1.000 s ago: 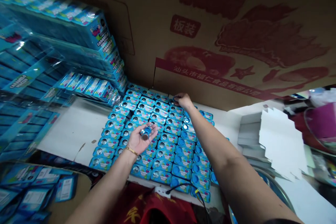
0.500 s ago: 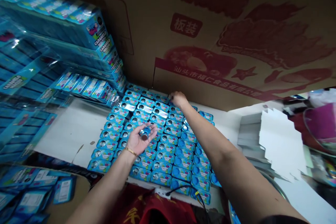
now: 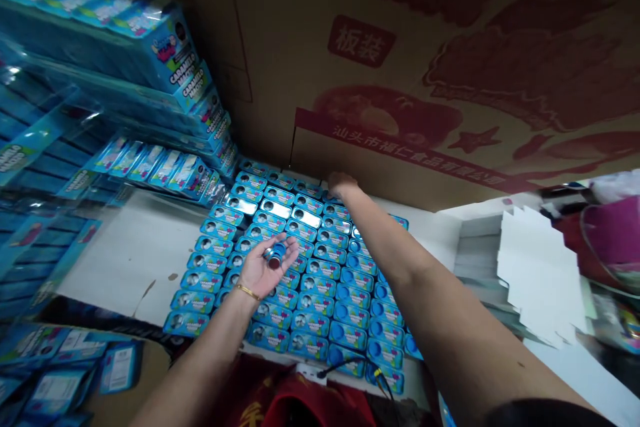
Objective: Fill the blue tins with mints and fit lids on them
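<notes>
Many small blue tins (image 3: 201,281) labelled "Caramelo Magico" lie in rows on a white table, several with a round silvery spot at one end and others with a blue round spot. Palm up above the middle rows, my left hand (image 3: 261,270) has its fingers curled around small round blue-and-silver pieces (image 3: 275,255), one with a dark reddish face. My right hand (image 3: 342,185) reaches to the far row beside the carton, fingers bent down at a tin there. Its fingertips are partly hidden and blurred, so what they pinch cannot be made out.
A large brown carton (image 3: 400,107) walls off the back. Blue packed boxes (image 3: 165,53) are stacked at left, above the white tabletop (image 3: 127,253). Loose blue packs (image 3: 55,387) lie in an open box at lower left. White card sheets (image 3: 537,273) are piled right; a black cable (image 3: 345,361) crosses the front.
My right hand has shifted slightly right along the far row and its fingers have dipped lower. My left hand stays nearly still with the round pieces. The view has shifted a little.
</notes>
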A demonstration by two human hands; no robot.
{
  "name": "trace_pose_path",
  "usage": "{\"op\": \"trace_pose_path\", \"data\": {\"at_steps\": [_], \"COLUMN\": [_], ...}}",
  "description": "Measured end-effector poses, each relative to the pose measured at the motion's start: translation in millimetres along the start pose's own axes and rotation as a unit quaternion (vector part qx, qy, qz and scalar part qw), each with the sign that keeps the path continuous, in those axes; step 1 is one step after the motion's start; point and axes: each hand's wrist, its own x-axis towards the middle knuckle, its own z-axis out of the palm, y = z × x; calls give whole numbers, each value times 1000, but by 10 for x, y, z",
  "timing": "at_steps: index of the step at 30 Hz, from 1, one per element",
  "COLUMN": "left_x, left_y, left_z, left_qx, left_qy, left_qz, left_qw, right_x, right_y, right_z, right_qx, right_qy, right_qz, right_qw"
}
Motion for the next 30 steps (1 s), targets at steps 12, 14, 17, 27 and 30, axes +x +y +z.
{"op": "trace_pose_path", "data": {"at_steps": [12, 14, 17, 27, 30], "left_x": [105, 133, 147, 166, 152], "left_y": [-53, -102, -172, -229, -236], "left_z": [108, 97, 89, 157, 176], "left_qx": [2, -10, -13, -16, -17], "left_qy": [-84, -84, -55, -35, -49], "left_qz": [-25, -26, -42, -56, -51], "left_qw": [996, 996, 998, 998, 997], "right_x": [-1249, -1425, -1542, -1604, -1597], "right_y": [-223, -296, -297, -198, -200], "right_z": [492, 630, 723, 680, 691], "right_qx": [173, 195, 208, 212, 222], "right_qy": [85, 49, 42, 68, 89], "right_qz": [-332, -363, -354, -315, -275], "right_qw": [924, 910, 911, 923, 931]}}
